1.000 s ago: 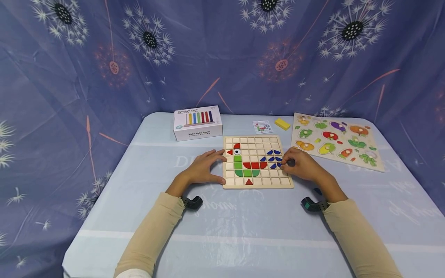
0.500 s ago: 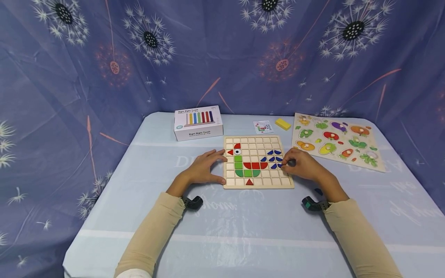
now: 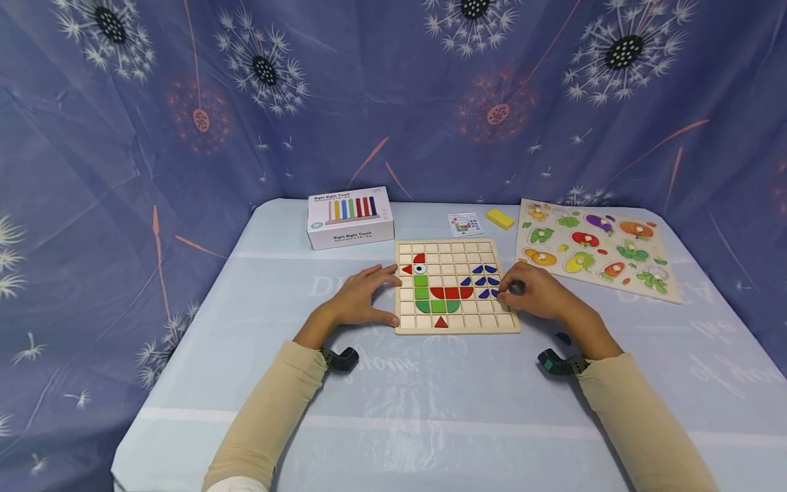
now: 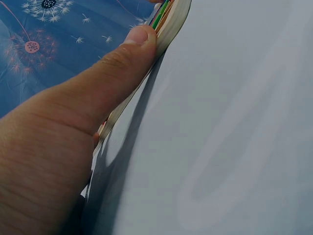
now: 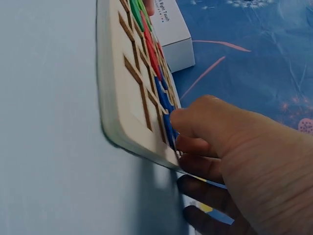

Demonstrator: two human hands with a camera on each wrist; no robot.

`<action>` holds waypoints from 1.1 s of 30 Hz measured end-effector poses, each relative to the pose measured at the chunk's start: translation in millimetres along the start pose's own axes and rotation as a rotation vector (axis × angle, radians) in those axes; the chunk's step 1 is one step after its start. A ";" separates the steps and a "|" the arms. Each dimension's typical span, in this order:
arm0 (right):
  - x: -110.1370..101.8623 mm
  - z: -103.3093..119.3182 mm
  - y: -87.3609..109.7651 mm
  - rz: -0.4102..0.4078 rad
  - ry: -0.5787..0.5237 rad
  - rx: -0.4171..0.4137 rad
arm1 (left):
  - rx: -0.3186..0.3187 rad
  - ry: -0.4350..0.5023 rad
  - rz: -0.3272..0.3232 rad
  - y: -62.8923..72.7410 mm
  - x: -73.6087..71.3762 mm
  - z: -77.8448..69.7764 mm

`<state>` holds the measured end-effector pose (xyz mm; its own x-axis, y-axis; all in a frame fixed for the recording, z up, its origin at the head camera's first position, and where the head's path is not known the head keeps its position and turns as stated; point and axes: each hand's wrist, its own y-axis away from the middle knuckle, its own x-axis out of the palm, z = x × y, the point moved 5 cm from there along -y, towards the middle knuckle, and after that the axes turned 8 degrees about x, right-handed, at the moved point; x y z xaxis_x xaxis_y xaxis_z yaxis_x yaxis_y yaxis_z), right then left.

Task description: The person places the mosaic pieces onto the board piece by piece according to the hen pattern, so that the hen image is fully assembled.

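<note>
A square wooden grid board (image 3: 481, 320) lies on the table, filled partly with coloured pieces in a bird shape: red, green and several blue leaf-like pieces (image 3: 479, 281). On the board's left edge rests my left hand (image 3: 356, 295), its thumb and fingers spread apart; the left wrist view shows the thumb (image 4: 122, 61) straight against the rim. My right hand (image 3: 535, 290) pinches a blue piece (image 3: 494, 293) at the board's right side with thumb and index finger. In the right wrist view, the fingertips partly cover the blue pieces (image 5: 165, 100), and the other fingers hang beyond the rim.
Behind the board are a white box (image 3: 350, 219), a picture card (image 3: 464, 225) and a yellow block (image 3: 500, 219). A vegetable puzzle board (image 3: 593, 249) lies at the right. A dark blue piece (image 3: 563, 337) sits on the table by the right wrist.
The right wrist and forearm have shifted slightly to the right, while its fingertips stay at the same blue piece. The left hand and the board look unmoved.
</note>
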<state>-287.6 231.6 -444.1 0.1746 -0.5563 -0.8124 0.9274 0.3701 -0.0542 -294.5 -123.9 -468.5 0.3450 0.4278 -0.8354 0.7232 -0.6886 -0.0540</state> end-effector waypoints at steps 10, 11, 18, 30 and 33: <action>-27.2 -17.0 46.6 -0.006 0.087 -0.008 | -0.005 -0.005 0.006 -0.4 -0.5 -0.6; -30.3 -19.6 52.8 -0.002 0.093 -0.007 | -0.006 -0.006 0.006 -0.5 -0.4 -0.3; -41.3 -34.9 93.2 0.113 0.037 0.070 | -0.014 -0.001 0.004 0.4 -0.3 -0.1; -32.7 -38.4 103.1 0.120 -0.064 -0.093 | -0.008 -0.001 0.006 -0.2 0.8 0.7; -31.0 -36.0 104.3 0.126 -0.081 -0.111 | -0.006 0.001 0.006 -0.8 0.6 -0.1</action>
<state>-208.2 314.3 -445.5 0.3172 -0.5564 -0.7680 0.8551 0.5180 -0.0222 -294.8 -123.1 -468.9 0.3503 0.4243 -0.8351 0.7243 -0.6880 -0.0457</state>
